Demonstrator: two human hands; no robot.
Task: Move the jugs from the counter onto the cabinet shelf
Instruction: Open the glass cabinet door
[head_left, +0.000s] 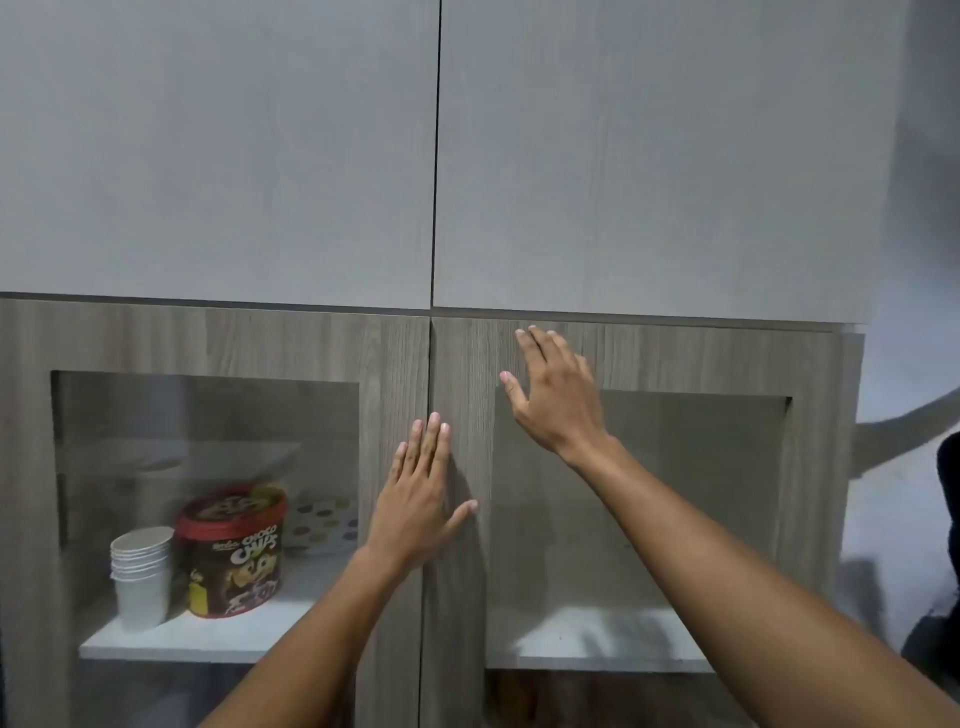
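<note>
Two wood-grain cabinet doors with glass panes fill the lower half of the view, both closed. My left hand lies flat with spread fingers on the seam between the left door and the right door. My right hand rests open on the upper frame of the right door, fingers pointing up and left. Behind the right pane a white shelf shows with nothing visible on it. No jugs and no counter are in view.
Behind the left pane, a white shelf carries a stack of white paper cups, a red-lidded Choco Chips tub and a dotted box. Two plain grey upper doors are closed above. A grey wall lies right.
</note>
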